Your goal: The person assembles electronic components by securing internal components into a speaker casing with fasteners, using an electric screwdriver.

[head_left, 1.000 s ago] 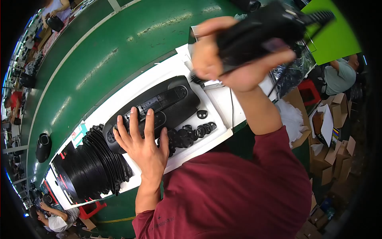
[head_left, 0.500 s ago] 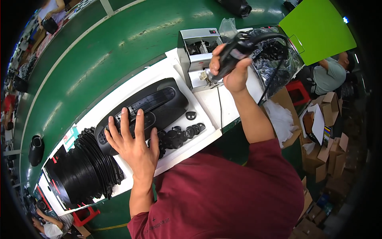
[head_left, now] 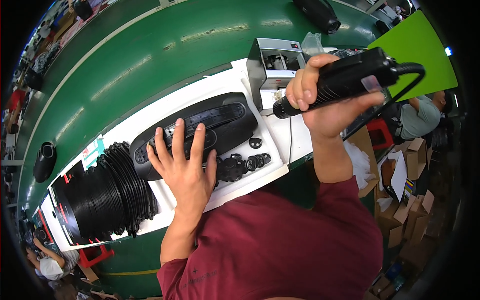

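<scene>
A black oblong speaker [head_left: 235,125] lies on its side in a white foam tray [head_left: 272,175], its long recessed panel facing up. Spread fingers of my left hand [head_left: 182,170] rest on that panel and the casing beside it. In my right hand [head_left: 330,112] is a black corded electric screwdriver [head_left: 352,75], gripped round the body and held above the bench. Its nose points left, close to a silver screw feeder [head_left: 280,60]. Whether a screw sits on the bit cannot be made out. Small round black parts [head_left: 232,169] lie in the tray near my left thumb.
Bundled black cables [head_left: 105,195] are heaped at the bench's left end. The screwdriver's cord [head_left: 417,75] loops down at right. Beyond stands a green panel [head_left: 415,55], with a person [head_left: 417,117] near it. Open cardboard boxes [head_left: 415,200] and a red stool [head_left: 380,132] are at right.
My right hand has lifted the screwdriver up and away from the screw feeder, closer to the camera. My left hand stays on the speaker. The whole view has shifted slightly.
</scene>
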Tool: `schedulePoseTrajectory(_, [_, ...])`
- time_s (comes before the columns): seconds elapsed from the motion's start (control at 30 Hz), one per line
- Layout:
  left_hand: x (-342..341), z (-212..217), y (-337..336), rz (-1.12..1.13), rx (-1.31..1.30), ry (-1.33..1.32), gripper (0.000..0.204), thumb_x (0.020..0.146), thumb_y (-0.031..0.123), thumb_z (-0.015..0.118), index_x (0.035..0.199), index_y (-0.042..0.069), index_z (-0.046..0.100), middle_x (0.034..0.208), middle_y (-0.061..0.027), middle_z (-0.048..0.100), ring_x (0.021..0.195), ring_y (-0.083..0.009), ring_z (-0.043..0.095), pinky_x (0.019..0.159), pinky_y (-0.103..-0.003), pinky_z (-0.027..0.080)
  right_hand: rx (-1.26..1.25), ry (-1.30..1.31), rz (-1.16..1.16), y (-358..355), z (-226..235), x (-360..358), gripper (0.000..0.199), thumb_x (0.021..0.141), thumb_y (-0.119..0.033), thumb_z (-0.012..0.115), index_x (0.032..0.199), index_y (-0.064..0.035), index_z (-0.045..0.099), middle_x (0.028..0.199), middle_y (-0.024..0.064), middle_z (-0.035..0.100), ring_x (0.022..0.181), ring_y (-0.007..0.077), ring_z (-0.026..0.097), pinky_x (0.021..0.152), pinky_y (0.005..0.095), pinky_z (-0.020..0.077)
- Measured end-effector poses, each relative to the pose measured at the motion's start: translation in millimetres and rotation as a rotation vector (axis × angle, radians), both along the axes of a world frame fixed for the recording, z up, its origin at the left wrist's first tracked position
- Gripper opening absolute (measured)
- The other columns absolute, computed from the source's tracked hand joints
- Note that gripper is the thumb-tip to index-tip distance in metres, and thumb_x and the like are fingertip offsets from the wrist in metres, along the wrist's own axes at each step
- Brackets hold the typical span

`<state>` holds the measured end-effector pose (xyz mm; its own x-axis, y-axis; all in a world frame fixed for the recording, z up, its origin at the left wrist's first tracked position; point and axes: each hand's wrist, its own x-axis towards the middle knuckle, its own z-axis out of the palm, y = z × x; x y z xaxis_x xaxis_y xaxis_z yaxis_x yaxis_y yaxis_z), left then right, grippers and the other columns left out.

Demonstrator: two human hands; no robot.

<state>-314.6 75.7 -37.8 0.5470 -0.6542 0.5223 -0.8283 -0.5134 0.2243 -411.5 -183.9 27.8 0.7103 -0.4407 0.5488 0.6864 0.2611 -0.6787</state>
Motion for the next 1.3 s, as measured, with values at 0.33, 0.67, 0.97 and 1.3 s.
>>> schedulePoseTrajectory(0.33, [1.4, -2.2, 2.0, -0.010, -0.027, 0.016, 0.065, 0.082, 0.021, 0.080, 0.144, 0.020, 0.061, 0.155, -0.0132, 0.048, 0.146, -0.0459, 0.036, 0.118, -0.065, 0.023, -0.271, 0.152, 0.004, 28.7, 14.7, 38.6, 0.128, 0.066, -0.107, 0.027, 0.127, 0.0026, 0.055, 0.068, 0.0060, 0.055, 0.054, 0.0158, 0.049, 0.054, 0.0330, 0.0456])
schedulePoseTrajectory(0.67, [2.0, -4.3, 3.0, -0.009, -0.030, 0.028, 0.063, 0.081, 0.023, 0.081, 0.141, 0.023, 0.063, 0.155, -0.0114, 0.048, 0.144, -0.0466, 0.037, 0.117, -0.066, 0.023, -0.327, 0.257, -0.069, 31.6, 5.9, 52.0, 0.123, 0.072, -0.102, 0.030, 0.121, 0.0072, 0.056, 0.068, 0.0056, 0.055, 0.055, 0.0140, 0.050, 0.055, 0.0308, 0.0469])
schedulePoseTrajectory(0.97, [1.5, -4.5, 1.3, -0.016, -0.004, 0.009, 0.066, 0.081, 0.022, 0.082, 0.144, 0.022, 0.061, 0.156, -0.0120, 0.048, 0.146, -0.0449, 0.036, 0.119, -0.063, 0.023, -0.311, 0.264, 0.057, 27.6, 3.6, 57.3, 0.106, 0.071, -0.101, 0.037, 0.104, -0.0009, 0.055, 0.065, 0.0042, 0.052, 0.052, 0.0116, 0.047, 0.050, 0.0266, 0.0436])
schedulePoseTrajectory(1.3, [-5.7, -1.2, -2.3, -0.006, -0.037, 0.025, 0.063, 0.078, 0.021, 0.083, 0.139, 0.024, 0.065, 0.153, -0.0113, 0.050, 0.144, -0.0472, 0.038, 0.117, -0.068, 0.023, -0.289, 0.254, 0.038, 22.4, -2.3, 45.5, 0.122, 0.069, -0.103, 0.035, 0.122, 0.0055, 0.057, 0.065, 0.0031, 0.051, 0.052, 0.0124, 0.048, 0.051, 0.0281, 0.0456])
